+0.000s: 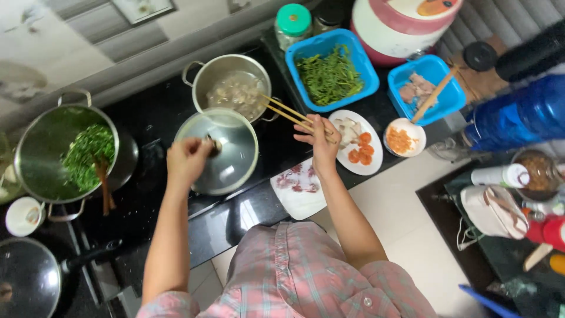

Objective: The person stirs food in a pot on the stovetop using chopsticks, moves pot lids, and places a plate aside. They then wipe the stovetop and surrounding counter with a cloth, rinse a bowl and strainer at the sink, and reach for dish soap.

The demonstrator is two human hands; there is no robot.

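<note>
From my head camera: my left hand (187,160) pinches the knob of a glass lid (223,154), lifted clear beside the small steel pot (232,88) on the black hob. The lid is likely rigid, breakable and hot (the knob is the safe hold). My right hand (321,143) clamps light wooden chopsticks (291,113), tips at the pot.

At the far edge of the table stands a jar with a green lid (292,25). It has a pale label around it, too small to make out. On the right stands a big blue bottle (518,115) with a white label on its side. Below it lies a white tube (499,175) with a red end. A red bottle (547,231) sits at the right edge.
</note>
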